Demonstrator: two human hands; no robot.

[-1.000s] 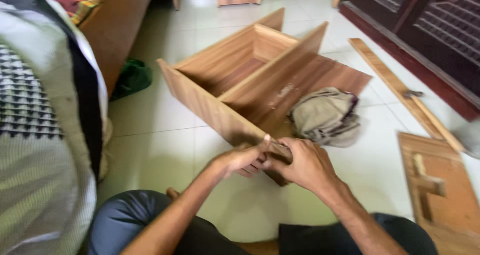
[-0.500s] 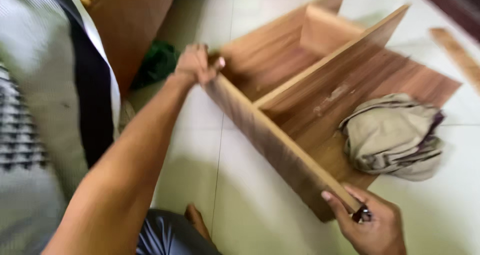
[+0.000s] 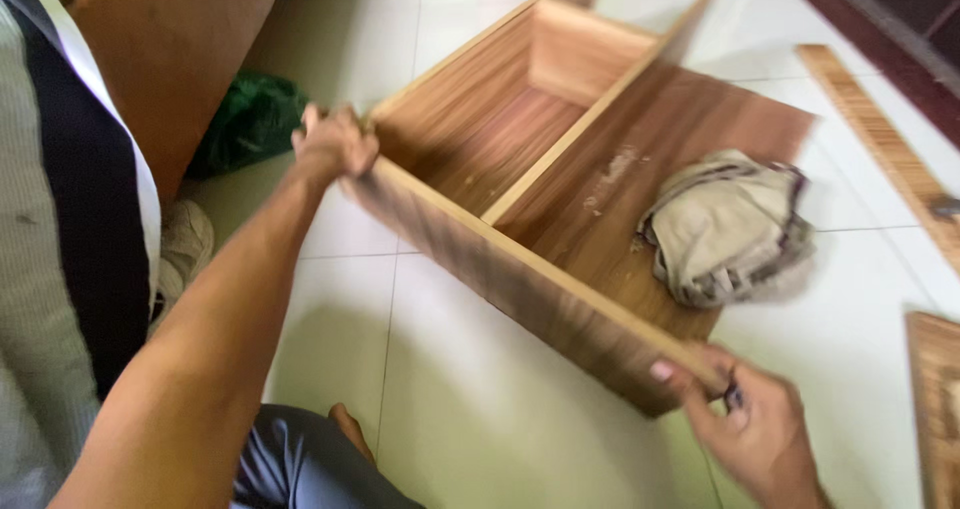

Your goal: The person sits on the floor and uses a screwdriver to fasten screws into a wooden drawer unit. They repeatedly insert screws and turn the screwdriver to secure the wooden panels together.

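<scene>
While you sit on the floor (image 3: 480,409), your left hand (image 3: 335,144) is clamped over the far corner of the wooden cabinet frame (image 3: 540,219), and your right hand (image 3: 745,424) grips the near corner, a small dark item pinched in its fingers. Hands at opposite ends of the front panel, likely to steady the frame. Crumpled cloth (image 3: 730,224) lies inside, between your hands; green bag (image 3: 250,119) just beyond the left hand.

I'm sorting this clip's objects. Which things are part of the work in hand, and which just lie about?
In hand:
left hand and right hand, gripping opposite ends of the wooden shelf frame.

Lying about:
crumpled beige cloth
green bag
loose wooden strip
</scene>
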